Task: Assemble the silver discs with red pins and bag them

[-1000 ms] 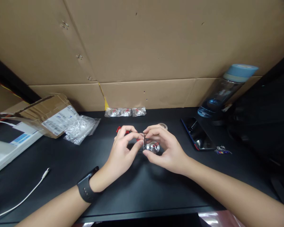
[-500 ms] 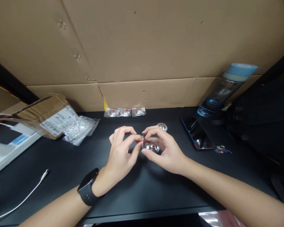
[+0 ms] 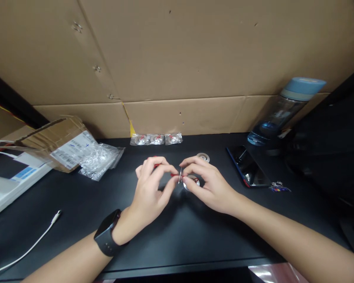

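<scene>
Between my two hands a small silver metal disc with a red cord, which looks like a finger cymbal [image 3: 180,175], stands edge-on above the desk. My left hand [image 3: 152,188] pinches the red cord [image 3: 174,174] at its left face, with more red showing behind the curled fingers. On the other side, my right hand [image 3: 212,188] has its thumb and fingers pressed together at a bit of red cord close to the disc. A second silver disc [image 3: 190,186] with red cord lies below the right fingers, partly covered. Behind that hand is another disc [image 3: 204,157].
Several wrapped discs [image 3: 157,139] line the cardboard wall [image 3: 212,59]. An opened carton [image 3: 56,141] and clear plastic bags [image 3: 98,161] are at left, near a power strip [image 3: 26,179] and white cable [image 3: 37,247]. A phone [image 3: 249,167] and water bottle [image 3: 283,112] are at right.
My right fingers have shifted from the disc's rim toward its middle, at the red cord. The disc has turned slightly. My left hand stays nearly where it was.
</scene>
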A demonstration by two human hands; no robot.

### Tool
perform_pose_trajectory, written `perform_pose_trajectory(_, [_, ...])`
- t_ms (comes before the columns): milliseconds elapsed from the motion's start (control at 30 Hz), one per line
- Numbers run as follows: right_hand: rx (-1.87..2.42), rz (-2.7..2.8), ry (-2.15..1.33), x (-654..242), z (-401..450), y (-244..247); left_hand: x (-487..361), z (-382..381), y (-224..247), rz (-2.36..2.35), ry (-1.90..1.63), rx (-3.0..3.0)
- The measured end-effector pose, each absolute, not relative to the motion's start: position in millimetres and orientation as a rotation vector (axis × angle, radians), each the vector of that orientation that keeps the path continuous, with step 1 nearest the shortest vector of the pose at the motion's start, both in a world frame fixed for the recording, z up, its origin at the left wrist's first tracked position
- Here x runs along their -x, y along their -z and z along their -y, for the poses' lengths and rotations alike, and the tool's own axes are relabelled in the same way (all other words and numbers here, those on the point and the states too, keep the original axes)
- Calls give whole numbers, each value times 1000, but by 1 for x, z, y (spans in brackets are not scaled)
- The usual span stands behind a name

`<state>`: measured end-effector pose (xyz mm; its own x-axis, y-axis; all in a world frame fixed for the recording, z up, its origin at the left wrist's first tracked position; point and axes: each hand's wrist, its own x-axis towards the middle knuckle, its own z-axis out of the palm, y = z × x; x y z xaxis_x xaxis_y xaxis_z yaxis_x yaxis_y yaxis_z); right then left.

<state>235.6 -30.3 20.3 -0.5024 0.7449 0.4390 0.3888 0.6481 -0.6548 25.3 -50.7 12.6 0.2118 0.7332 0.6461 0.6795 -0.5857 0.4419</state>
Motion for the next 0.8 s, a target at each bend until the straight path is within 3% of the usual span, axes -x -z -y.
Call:
perform_pose_trajectory(133, [964,2377,-460,-245,25,-22,-22,51,-15,-1281,-1364,-2329])
perform_pose_trajectory(467, [970,2329,-557,-256,16,-30,-10,41,4,-1041,-566,-2853])
perform_pose_trajectory(800, [1142,2504,-480,-266,6,-26,-5,37,9,-1227,-561,-2760])
